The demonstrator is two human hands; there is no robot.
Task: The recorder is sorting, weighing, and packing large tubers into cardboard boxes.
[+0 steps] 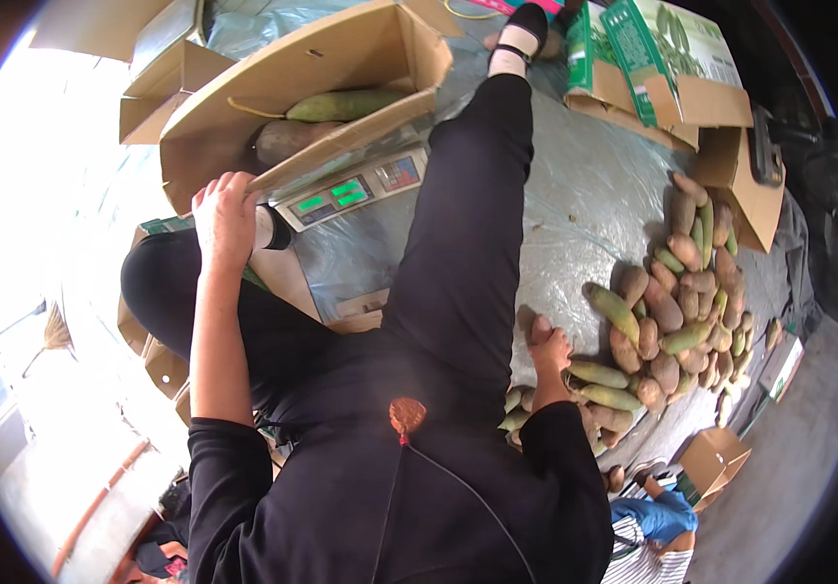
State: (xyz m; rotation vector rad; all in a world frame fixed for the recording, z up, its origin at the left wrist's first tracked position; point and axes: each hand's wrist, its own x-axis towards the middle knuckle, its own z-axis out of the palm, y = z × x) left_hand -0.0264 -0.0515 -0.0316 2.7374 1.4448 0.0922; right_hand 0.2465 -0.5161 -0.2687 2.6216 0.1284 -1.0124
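Observation:
My left hand (223,219) is closed over the near left edge of a long open cardboard box (317,63). Inside it lie a long green root vegetable (346,105) and a muddy brown one (292,142). The box rests on a scale (351,190) with lit green displays. At my right side, my right hand (550,352) curls around what looks like a brownish root (540,328), mostly hidden by the fingers. Beside that hand spreads a heap of similar green and brown roots (667,302).
Green printed cartons (648,58) stand at the far right, next to a brown carton (745,185). Plastic sheeting (575,214) covers the floor. Another person (657,530) is at the lower right, near an open box (714,462). A broom (56,329) is at the left.

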